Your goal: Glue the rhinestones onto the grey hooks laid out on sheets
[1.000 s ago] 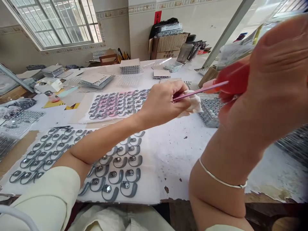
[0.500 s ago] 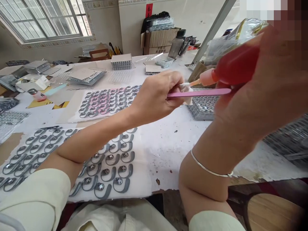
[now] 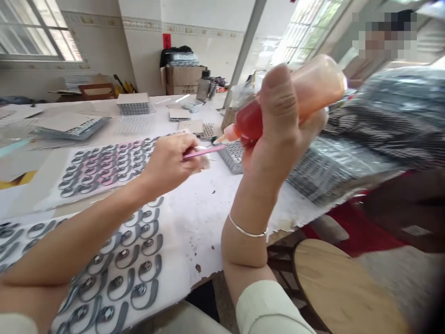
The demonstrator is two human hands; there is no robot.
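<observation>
My right hand grips a tilted squeeze bottle holding red liquid, its narrow nozzle pointing down and left. Pinched in my left hand are a flat pink stick and a crumpled white tissue. The nozzle tip sits just above the stick's far end; whether they touch I cannot tell. Below my left arm, rows of curled grey bands with round shiny pieces lie on a white sheet. A second sheet with similar grey bands lies behind my left hand.
A stack of trays filled with small pieces stands beyond my hands. Plastic-wrapped stacks crowd the right side. Card-topped stacks, a dark drinking bottle and a cardboard box are at the back. A round wooden stool stands lower right.
The view has swung to the right. My right hand has drawn the squeeze bottle's nozzle back from the tissue, towards the end of the pink stick. Both hands keep their holds.
</observation>
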